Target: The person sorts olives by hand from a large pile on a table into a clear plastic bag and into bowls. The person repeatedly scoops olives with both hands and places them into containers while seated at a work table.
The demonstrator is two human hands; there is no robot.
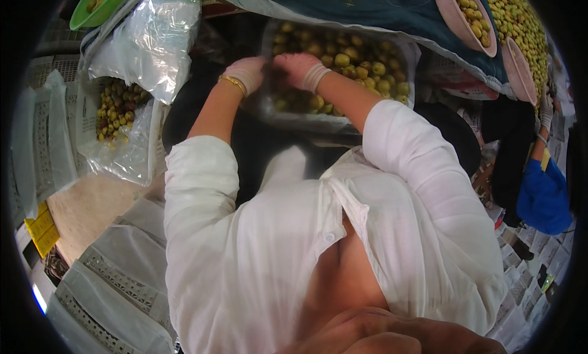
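A plastic-lined crate (412, 73) of small yellow-green fruit (342, 60) lies before me. My left hand (246, 73), in a pink and white knit glove with a gold bracelet at the wrist, is at the crate's left edge. Close to its right, my right hand (301, 70), gloved alike, is over the left part of the fruit. The fingertips of both hands are curled and blurred in shadow, so whether they hold anything cannot be made out.
A second crate (154, 147) with fruit and clear film stands left, under a stack of plastic bags (149, 41). Pink baskets (489, 50) of fruit edge the cloth-covered table (367, 9). A co-worker's gloved hand (545, 112) shows far right. Lined crates (110, 280) lie lower left.
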